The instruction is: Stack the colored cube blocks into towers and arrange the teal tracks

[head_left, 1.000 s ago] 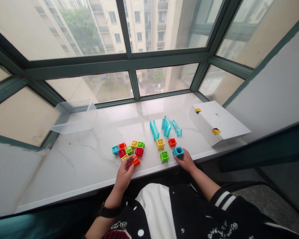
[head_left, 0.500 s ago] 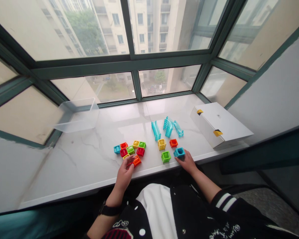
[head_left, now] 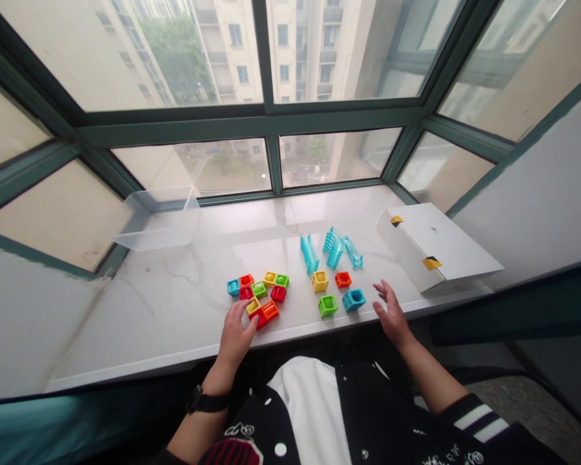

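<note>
My left hand (head_left: 235,332) rests at the near left cluster of plastic blocks, thumb and fingers apart. Its fingertips are beside a yellow block (head_left: 253,305) and a red block (head_left: 257,319); whether they touch is unclear. An orange block (head_left: 270,310) adjoins the red one. To the right, my right hand (head_left: 392,316) is open and holds nothing, fingers spread. Left of it stands a blue block (head_left: 354,300) with a round opening. Nearby are a green block (head_left: 328,306), a yellow cube (head_left: 320,281) and an orange-red block (head_left: 343,279).
Translucent turquoise track pieces, one straight (head_left: 309,254), one curved (head_left: 334,247) and one small (head_left: 353,252), lie behind the blocks. A clear plastic bin (head_left: 159,236) stands back left, a white box (head_left: 440,248) at right. Window frames bound the white marble sill (head_left: 164,323).
My right hand has let go of the blue block and drawn away to the right. My left hand has shifted slightly left, uncovering more of the red and yellow blocks. The view has moved slightly.
</note>
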Available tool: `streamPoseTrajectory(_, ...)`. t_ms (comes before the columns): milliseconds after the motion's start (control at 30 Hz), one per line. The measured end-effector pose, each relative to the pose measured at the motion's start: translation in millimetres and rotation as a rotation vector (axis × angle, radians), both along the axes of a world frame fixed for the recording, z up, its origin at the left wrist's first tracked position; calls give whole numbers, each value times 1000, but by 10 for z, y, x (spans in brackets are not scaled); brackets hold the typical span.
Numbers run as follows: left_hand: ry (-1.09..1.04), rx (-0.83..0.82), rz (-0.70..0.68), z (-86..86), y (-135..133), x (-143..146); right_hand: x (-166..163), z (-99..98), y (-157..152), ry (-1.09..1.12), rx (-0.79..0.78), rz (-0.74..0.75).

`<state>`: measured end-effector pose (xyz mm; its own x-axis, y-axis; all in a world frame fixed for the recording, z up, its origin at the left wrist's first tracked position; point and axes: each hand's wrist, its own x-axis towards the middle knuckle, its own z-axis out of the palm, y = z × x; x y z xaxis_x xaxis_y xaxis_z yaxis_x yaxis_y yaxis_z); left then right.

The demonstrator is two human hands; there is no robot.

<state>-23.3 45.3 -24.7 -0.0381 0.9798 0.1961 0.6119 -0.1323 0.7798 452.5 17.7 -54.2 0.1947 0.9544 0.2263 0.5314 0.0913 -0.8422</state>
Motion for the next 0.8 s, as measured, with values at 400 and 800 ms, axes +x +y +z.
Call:
streamPoseTrajectory(400,400,-29,101,-236,678,-432,-1081,1374,391,-114,385,244)
streamPoseTrajectory(800,622,-130,-135,-242,1017,-617,-1551,1147,388,-99,224,519)
